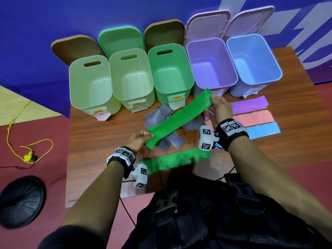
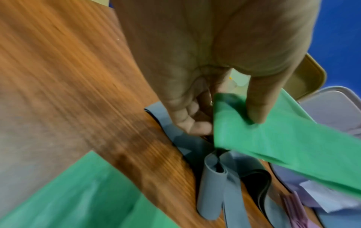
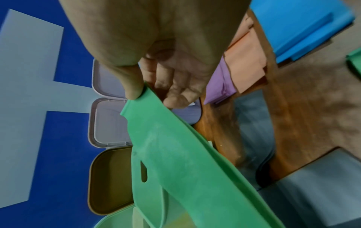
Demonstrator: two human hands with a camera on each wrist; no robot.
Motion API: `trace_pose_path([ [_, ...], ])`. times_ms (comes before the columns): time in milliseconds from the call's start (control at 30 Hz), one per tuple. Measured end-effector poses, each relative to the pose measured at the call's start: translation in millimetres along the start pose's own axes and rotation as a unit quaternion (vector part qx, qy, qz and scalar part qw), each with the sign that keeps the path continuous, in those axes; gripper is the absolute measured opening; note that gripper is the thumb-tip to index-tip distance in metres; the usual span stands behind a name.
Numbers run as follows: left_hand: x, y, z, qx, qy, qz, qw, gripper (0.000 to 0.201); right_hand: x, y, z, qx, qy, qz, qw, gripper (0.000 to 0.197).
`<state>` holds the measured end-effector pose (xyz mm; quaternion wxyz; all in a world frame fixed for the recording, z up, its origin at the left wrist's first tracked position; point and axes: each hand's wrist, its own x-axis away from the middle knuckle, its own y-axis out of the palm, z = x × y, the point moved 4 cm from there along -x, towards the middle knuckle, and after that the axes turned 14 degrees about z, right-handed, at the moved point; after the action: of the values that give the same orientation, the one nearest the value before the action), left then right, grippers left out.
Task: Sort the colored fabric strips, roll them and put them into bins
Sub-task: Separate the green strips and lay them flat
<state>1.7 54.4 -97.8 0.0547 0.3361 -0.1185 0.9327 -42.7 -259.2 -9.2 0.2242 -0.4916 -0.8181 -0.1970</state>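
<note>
Left hand (image 1: 137,141) and right hand (image 1: 220,106) pinching ends of green strip (image 1: 177,119) above grey strips (image 1: 158,115). Sorting partly done; bins (image 1: 172,72) beyond hands holding nothing, rolling pending.

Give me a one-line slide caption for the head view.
Left hand and right hand stretch a green fabric strip above grey strips, before five open bins.

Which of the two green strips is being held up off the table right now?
The farther green strip, stretched diagonally between left hand and right hand; the nearer green strip lies flat.
</note>
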Motion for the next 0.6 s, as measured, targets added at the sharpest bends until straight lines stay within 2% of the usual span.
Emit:
trace_pose_path([
  [133,3,-9,-10,0.034,-0.028,-0.002,0.999,0.008,-4,-15,23,0.021,0.026,0.026,0.999,0.015],
  [233,7,-17,-16,0.054,-0.029,0.032,0.998,0.004,-8,-27,44,0.032,0.059,0.054,0.996,0.011],
  [333,11,-25,-19,0.056,-0.020,0.073,0.996,0.014,-8,-36,58,0.070,0.102,0.089,0.988,0.003],
  [400,11,-31,-23,0.054,-0.018,0.088,0.994,0.019,-4,-43,67,0.072,0.114,0.101,0.986,0.006],
  [600,14,-44,-34,0.055,-0.014,0.110,0.992,0.010,6,-63,93,0.106,0.136,0.138,0.975,0.018],
])
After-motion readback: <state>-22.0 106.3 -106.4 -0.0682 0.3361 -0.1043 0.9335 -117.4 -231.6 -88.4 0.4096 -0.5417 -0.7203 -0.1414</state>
